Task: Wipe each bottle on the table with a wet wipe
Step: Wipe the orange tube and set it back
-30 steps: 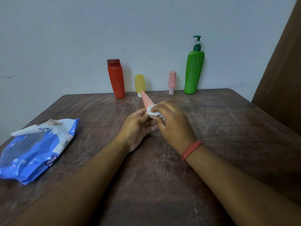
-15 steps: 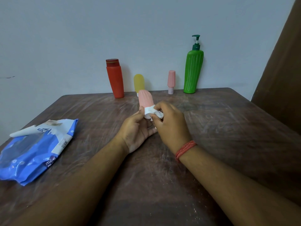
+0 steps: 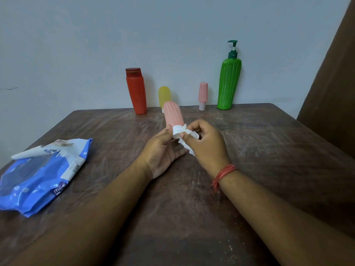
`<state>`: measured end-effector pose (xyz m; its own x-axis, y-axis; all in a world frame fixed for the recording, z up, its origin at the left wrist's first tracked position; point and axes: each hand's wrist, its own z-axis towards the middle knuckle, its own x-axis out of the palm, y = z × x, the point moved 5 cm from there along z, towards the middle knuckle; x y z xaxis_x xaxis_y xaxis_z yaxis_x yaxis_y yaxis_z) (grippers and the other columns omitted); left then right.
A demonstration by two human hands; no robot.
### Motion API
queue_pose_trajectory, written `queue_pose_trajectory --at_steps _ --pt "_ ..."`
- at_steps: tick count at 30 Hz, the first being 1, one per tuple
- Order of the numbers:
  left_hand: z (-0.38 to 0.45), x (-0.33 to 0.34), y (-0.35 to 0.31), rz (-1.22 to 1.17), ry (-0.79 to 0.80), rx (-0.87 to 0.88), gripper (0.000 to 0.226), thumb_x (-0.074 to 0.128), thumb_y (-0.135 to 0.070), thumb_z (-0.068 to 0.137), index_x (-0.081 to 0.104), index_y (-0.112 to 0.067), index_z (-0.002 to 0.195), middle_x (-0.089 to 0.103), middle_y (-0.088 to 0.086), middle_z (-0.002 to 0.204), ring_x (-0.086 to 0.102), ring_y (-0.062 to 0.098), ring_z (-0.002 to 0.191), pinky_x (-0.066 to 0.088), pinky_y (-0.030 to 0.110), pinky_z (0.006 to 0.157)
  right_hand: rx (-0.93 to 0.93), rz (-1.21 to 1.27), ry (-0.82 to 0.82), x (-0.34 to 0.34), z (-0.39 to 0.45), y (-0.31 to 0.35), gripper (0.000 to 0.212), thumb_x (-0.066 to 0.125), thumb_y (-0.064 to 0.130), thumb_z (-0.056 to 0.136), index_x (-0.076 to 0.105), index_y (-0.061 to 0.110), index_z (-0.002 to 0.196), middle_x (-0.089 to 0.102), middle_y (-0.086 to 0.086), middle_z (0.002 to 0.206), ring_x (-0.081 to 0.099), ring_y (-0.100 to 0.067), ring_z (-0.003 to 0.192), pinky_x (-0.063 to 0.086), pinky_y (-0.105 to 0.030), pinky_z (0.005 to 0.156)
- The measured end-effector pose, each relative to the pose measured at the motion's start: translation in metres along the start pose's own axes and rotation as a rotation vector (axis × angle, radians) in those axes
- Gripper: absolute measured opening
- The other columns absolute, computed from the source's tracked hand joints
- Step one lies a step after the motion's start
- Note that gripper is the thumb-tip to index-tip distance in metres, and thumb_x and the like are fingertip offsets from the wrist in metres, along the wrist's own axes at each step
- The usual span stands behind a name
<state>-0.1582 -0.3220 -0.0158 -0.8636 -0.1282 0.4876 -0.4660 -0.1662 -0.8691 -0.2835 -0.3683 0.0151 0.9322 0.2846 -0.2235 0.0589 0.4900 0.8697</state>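
Observation:
My left hand (image 3: 160, 150) holds a small pink ribbed bottle (image 3: 172, 115) by its lower end, tilted up and away over the middle of the table. My right hand (image 3: 206, 145) pinches a crumpled white wet wipe (image 3: 182, 131) against the bottle's lower end, where its cap is hidden. Along the back edge stand a red bottle (image 3: 136, 91), a small yellow bottle (image 3: 164, 96), a second small pink bottle (image 3: 202, 95) and a tall green pump bottle (image 3: 229, 83).
A blue pack of wet wipes (image 3: 38, 175) lies at the left of the brown wooden table (image 3: 269, 150), its flap peeled open. A pale wall rises right behind the bottles. A brown panel (image 3: 334, 73) stands at the right.
The pink bottle has turned in my left hand, showing its broad ribbed side and standing more upright. My right hand's wipe has shifted down to the bottle's lower end.

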Motion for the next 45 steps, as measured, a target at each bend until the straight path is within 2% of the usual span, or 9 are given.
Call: queue_pose_trajectory --at_steps 7,12,19,25,29,34,38,42,45 --pt "0.000 -0.007 0.000 0.029 -0.056 0.017 0.035 0.039 -0.028 0.109 0.063 -0.008 0.123 0.074 0.011 0.113 0.069 0.023 0.107 0.052 0.046 0.103 -0.464 -0.350 0.089 0.002 -0.009 0.026 0.013 0.070 0.009 0.088 0.068 0.007 0.101 0.065 -0.002 0.102 0.060 -0.013 0.092 0.044 -0.015 0.079" --pt "0.002 -0.016 -0.004 0.022 -0.167 0.074 0.029 0.045 0.000 0.101 0.059 0.001 0.127 0.075 0.011 0.104 0.071 0.018 0.090 0.060 0.034 0.080 -0.587 -0.518 0.200 0.012 -0.013 0.031 0.022 0.062 0.009 0.094 0.068 0.003 0.114 0.064 -0.007 0.116 0.056 -0.022 0.109 0.045 -0.031 0.098" --pt "0.003 -0.016 -0.004 0.024 -0.180 0.108 0.016 0.048 0.005 0.097 0.053 -0.009 0.104 0.074 0.007 0.094 0.069 0.016 0.081 0.060 0.033 0.072 -0.667 -0.601 0.216 0.015 -0.014 0.034 0.022 0.064 0.000 0.088 0.072 0.005 0.109 0.067 -0.004 0.111 0.058 -0.023 0.102 0.054 -0.037 0.087" --pt "0.001 -0.007 -0.001 0.158 -0.088 0.095 0.007 0.048 -0.019 0.106 0.051 -0.013 0.102 0.073 0.007 0.089 0.064 0.014 0.073 0.061 0.036 0.080 -0.646 -0.636 0.069 -0.011 0.006 0.029 0.017 0.066 -0.001 0.083 0.071 0.007 0.098 0.066 -0.004 0.100 0.059 -0.024 0.094 0.053 -0.040 0.079" --pt "0.002 -0.006 0.000 0.204 -0.096 0.104 0.007 0.045 -0.019 0.108 0.050 -0.014 0.107 0.073 0.003 0.090 0.065 0.014 0.075 0.060 0.035 0.076 -0.741 -0.657 0.207 -0.005 -0.003 0.025 0.021 0.072 -0.004 0.079 0.071 0.006 0.097 0.066 -0.006 0.100 0.060 -0.024 0.091 0.052 -0.035 0.080" --pt "0.000 -0.001 0.001 0.411 -0.055 0.090 0.013 0.045 -0.027 0.109 0.049 -0.014 0.108 0.059 0.009 0.093 0.058 0.013 0.073 0.060 0.040 0.085 -0.612 -0.601 -0.049 -0.033 0.015 0.021 0.016 0.071 -0.005 0.081 0.071 0.006 0.092 0.064 -0.008 0.094 0.061 -0.026 0.088 0.048 -0.029 0.083" --pt "0.001 -0.002 0.000 0.412 -0.085 0.097 0.016 0.043 -0.028 0.109 0.050 -0.014 0.110 0.052 0.012 0.102 0.053 0.012 0.074 0.059 0.036 0.083 -0.733 -0.674 0.198 -0.014 0.001 0.018 0.016 0.072 -0.003 0.080 0.070 0.007 0.092 0.062 -0.008 0.092 0.059 -0.025 0.085 0.049 -0.033 0.077" --pt "0.001 0.000 0.000 0.444 -0.086 0.089 0.017 0.039 -0.028 0.110 0.050 -0.015 0.109 0.047 0.014 0.098 0.049 0.011 0.067 0.059 0.035 0.080 -0.558 -0.604 -0.068 -0.038 0.017 0.013 0.009 0.071 0.004 0.085 0.071 0.008 0.093 0.062 -0.008 0.091 0.060 -0.026 0.082 0.051 -0.038 0.070" --pt "0.001 -0.002 0.000 0.436 -0.109 0.096 0.021 0.037 -0.028 0.110 0.051 -0.013 0.107 0.047 0.009 0.084 0.044 0.009 0.062 0.059 0.034 0.078 -0.668 -0.639 0.117 -0.019 0.003 0.015 0.010 0.071 0.005 0.084 0.070 0.009 0.092 0.062 -0.008 0.093 0.060 -0.026 0.083 0.051 -0.037 0.072"
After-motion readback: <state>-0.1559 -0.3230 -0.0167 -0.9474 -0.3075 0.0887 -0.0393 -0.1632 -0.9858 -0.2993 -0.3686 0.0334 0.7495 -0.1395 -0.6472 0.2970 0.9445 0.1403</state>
